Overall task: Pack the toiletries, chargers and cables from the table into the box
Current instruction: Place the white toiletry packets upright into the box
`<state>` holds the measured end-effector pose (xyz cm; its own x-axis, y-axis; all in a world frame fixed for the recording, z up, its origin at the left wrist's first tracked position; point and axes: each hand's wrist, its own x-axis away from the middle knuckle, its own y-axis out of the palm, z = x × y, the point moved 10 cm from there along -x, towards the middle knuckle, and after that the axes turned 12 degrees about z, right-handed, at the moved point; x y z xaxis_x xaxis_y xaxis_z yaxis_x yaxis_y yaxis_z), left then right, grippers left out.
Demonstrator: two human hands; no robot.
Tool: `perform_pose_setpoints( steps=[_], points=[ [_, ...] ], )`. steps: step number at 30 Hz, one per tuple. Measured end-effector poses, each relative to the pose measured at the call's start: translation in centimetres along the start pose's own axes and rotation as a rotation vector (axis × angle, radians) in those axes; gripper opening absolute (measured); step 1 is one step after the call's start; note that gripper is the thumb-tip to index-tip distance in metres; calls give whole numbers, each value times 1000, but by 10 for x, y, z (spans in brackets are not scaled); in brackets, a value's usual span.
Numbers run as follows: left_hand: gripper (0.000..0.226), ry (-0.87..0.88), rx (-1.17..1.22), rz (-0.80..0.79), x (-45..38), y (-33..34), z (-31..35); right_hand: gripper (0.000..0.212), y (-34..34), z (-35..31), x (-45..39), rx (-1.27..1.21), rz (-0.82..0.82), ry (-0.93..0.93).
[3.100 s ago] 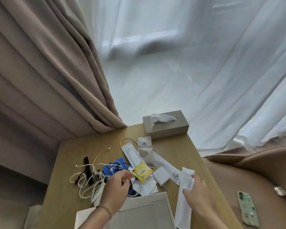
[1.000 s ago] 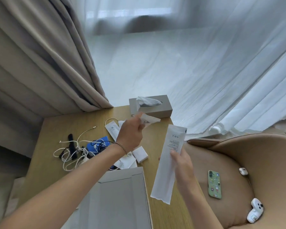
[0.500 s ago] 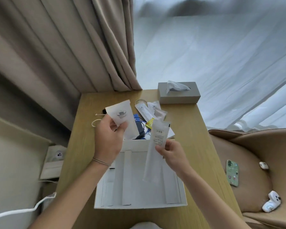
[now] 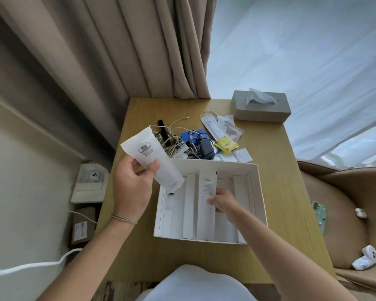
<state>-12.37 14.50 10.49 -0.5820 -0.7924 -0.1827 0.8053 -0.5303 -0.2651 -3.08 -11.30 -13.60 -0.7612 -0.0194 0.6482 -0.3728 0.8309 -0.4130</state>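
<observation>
Two printed white sachets, text unreadable, each in clamped fingers; right one inside box.

Left hand grips white tube; right hand lowers sachet into box.

Bench: wood-grain top, showing a smooth matt finish. Box: white card, looking matt, with stiff card dividers. Sachet in the left hand: translucent frosted plastic, appearing matt. Long sachet under the right hand: white, paper-like, matt. Yellow packet, centre of frame: catching light, glossy foil or plastic. Cables: smooth plastic sheathing. Tissue box, upper right: grey, matt covering. Curtain, upper left: woven cloth, hanging in folds. Armchair, right edge: smooth leather-like upholstery.
</observation>
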Motion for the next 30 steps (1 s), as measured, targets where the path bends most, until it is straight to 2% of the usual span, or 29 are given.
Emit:
perform_pose_setpoints(
  steps=[8,11,14,19,22,26,30],
  points=[
    [34,-42,22,-10,5,-17,-14,15,10,2,-16,213,0,-27],
    [33,-81,43,-27,8,-15,-18,25,9,-1,-18,415,40,-98],
    [30,-104,61,-51,12,-8,-17,37,8,4,-18,511,62,-124],
    [26,-235,111,-178,22,31,-26,40,5,-8,-10,682,72,-193],
    [23,-274,72,-258,29,61,-37,37,-16,-32,-6,640,111,-200],
    [17,-323,4,-361,46,102,-60,21,-71,-68,7,432,241,-300],
    [14,-377,-56,-452,65,136,-89,17,-97,-79,28,261,252,-356]
  ],
)
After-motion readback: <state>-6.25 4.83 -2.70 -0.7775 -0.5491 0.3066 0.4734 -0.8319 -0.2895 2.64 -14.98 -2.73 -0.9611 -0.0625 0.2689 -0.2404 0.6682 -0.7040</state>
